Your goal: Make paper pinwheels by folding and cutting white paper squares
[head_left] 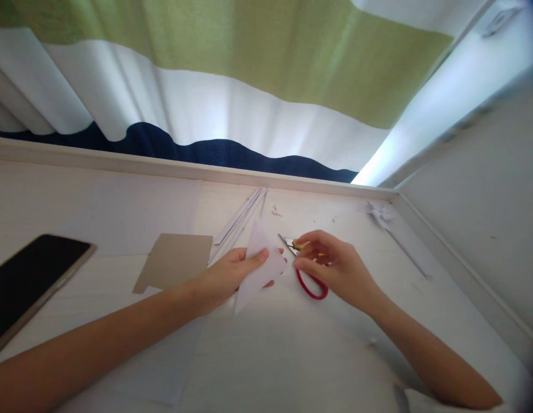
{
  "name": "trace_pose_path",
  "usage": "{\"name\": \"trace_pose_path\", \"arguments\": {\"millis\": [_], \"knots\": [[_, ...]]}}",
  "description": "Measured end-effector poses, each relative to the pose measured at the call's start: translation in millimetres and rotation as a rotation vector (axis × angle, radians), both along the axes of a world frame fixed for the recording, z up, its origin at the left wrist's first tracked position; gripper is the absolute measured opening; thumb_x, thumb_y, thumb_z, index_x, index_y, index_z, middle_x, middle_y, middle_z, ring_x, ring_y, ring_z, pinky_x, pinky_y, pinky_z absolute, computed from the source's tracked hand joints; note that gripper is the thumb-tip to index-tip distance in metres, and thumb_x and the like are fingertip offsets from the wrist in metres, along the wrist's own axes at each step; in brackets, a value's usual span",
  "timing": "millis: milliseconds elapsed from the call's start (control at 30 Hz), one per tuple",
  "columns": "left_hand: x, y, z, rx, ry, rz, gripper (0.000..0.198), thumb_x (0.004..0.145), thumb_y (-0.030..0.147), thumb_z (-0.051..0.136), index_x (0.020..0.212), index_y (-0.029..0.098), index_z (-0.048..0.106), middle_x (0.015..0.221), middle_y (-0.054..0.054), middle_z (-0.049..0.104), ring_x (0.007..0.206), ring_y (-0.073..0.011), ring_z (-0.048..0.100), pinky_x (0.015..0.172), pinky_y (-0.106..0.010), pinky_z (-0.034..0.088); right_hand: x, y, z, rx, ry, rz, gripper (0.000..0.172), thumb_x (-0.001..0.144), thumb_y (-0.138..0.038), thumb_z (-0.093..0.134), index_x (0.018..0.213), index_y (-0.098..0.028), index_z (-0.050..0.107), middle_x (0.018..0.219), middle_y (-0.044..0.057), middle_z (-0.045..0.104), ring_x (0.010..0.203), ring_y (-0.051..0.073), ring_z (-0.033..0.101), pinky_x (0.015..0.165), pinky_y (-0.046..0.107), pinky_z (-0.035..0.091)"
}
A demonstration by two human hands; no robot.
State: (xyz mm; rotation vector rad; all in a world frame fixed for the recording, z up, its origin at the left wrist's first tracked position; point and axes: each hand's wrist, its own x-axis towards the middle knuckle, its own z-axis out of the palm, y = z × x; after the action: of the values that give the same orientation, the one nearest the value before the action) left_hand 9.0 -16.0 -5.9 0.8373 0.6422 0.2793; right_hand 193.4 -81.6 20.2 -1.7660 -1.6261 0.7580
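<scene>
My left hand (229, 275) pinches a folded piece of white paper (260, 267), held a little above the white table (292, 350). Just to its right, my right hand (335, 267) rests on the table with its fingers closed around red-handled scissors (307, 275). The blades point up and left towards the paper's edge, and the red handle loop shows below my fingers.
A brown cardboard piece (175, 261) lies left of my left hand. A dark phone (29, 281) sits at the far left. A white sheet (141, 215), thin paper strips (240, 221), paper scraps and a crumpled bit (380, 213) lie near the back rim. A striped curtain (249, 86) hangs behind.
</scene>
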Motion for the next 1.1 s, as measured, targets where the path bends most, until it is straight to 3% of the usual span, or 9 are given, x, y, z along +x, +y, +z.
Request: {"name": "trace_pose_path", "arguments": {"millis": [67, 167, 367, 467, 600, 667, 800, 967, 1100], "knots": [[0, 1, -1.2, -0.061, -0.009, -0.001, 0.030, 0.080, 0.039, 0.049, 0.099, 0.017, 0.056, 0.095, -0.007, 0.064, 0.079, -0.0157, 0.062, 0.073, -0.027, 0.048, 14, -10, -2.4, -0.028, -0.290, -0.049, 0.027, 0.076, -0.041, 0.054, 0.094, -0.021, 0.054, 0.075, 0.003, 0.062, 0.065, 0.017, 0.057, 0.061, 0.031, 0.045], [0, 3, -1.0, -0.077, 0.038, -0.014, 0.035, 0.080, 0.042, 0.049, 0.106, 0.019, 0.052, 0.097, -0.009, 0.064, 0.068, -0.0150, 0.064, 0.059, -0.025, 0.049, 29, -23, -12.6, -0.192, -0.639, 0.043, 0.025, 0.075, -0.037, 0.054, 0.092, -0.018, 0.057, 0.093, 0.011, 0.060, 0.083, 0.025, 0.055, 0.072, 0.038, 0.042], [1, 4, 0.7, -0.006, 0.099, 0.044, 0.031, 0.074, 0.033, 0.060, 0.095, 0.012, 0.056, 0.094, -0.009, 0.065, 0.075, -0.0134, 0.061, 0.064, -0.022, 0.049, 31, -23, -28.2, -0.242, -0.606, 0.031, 0.009, 0.074, -0.020, 0.049, 0.073, -0.015, 0.057, 0.080, 0.012, 0.060, 0.073, 0.025, 0.056, 0.068, 0.038, 0.041], [-1, 3, 2.7, 0.025, 0.081, 0.034, 0.029, 0.071, 0.033, 0.063, 0.091, 0.013, 0.059, 0.089, -0.007, 0.066, 0.074, -0.0136, 0.061, 0.064, -0.023, 0.048, 31, -17, -28.4, -0.227, -0.503, 0.001, 0.004, 0.070, -0.019, 0.051, 0.068, -0.016, 0.054, 0.072, 0.009, 0.060, 0.068, 0.023, 0.055, 0.065, 0.036, 0.042], [-5, 5, 10.0, 0.038, 0.059, 0.057, 0.027, 0.068, 0.032, 0.066, 0.088, 0.014, 0.061, 0.087, -0.006, 0.067, 0.073, -0.0139, 0.062, 0.068, -0.024, 0.048, 30, -15, -21.2, -0.215, -0.252, 0.047, 0.013, 0.075, -0.026, 0.048, 0.083, -0.017, 0.051, 0.074, 0.004, 0.061, 0.063, 0.016, 0.057, 0.059, 0.030, 0.046], [-8, 7, 15.4, 0.036, 0.041, 0.089, 0.025, 0.069, 0.031, 0.065, 0.088, 0.015, 0.062, 0.086, -0.005, 0.067, 0.074, -0.0139, 0.062, 0.070, -0.024, 0.048, 24, -15, -15.1, -0.187, -0.013, 0.075, 0.018, 0.080, -0.031, 0.043, 0.091, -0.017, 0.048, 0.075, 0.004, 0.060, 0.062, 0.014, 0.057, 0.058, 0.028, 0.047], [-11, 10, 25.0, 0.068, 0.010, 0.159, 0.020, 0.069, 0.028, 0.066, 0.086, 0.017, 0.063, 0.081, -0.003, 0.068, 0.076, -0.0146, 0.063, 0.073, -0.024, 0.050, 5, -17, -5.3, -0.127, 0.724, 0.056, 0.037, 0.069, -0.031, 0.063, 0.101, -0.021, 0.048, 0.070, -0.001, 0.052, 0.059, 0.013, 0.050, 0.055, 0.028, 0.043], [-15, 9, 33.2, 0.073, -0.016, 0.186, 0.016, 0.070, 0.027, 0.065, 0.082, 0.018, 0.066, 0.075, -0.001, 0.069, 0.069, -0.0127, 0.063, 0.065, -0.021, 0.051, -4, -20, -7.9, -0.211, 0.715, 0.135, 0.039, 0.071, -0.042, 0.062, 0.102, -0.024, 0.049, 0.069, -0.002, 0.043, 0.054, 0.010, 0.040, 0.047, 0.023, 0.034], [-17, 9, 36.0, 0.112, 0.012, 0.178, 0.015, 0.070, 0.029, 0.065, 0.079, 0.018, 0.066, 0.072, -0.001, 0.069, 0.063, -0.0114, 0.062, 0.059, -0.019, 0.050, 0, -22, -12.4, -0.206, 0.685, 0.186, 0.052, 0.070, -0.061, 0.049, 0.107, -0.024, 0.048, 0.072, 0.001, 0.043, 0.058, 0.013, 0.040, 0.054, 0.027, 0.038]]}}
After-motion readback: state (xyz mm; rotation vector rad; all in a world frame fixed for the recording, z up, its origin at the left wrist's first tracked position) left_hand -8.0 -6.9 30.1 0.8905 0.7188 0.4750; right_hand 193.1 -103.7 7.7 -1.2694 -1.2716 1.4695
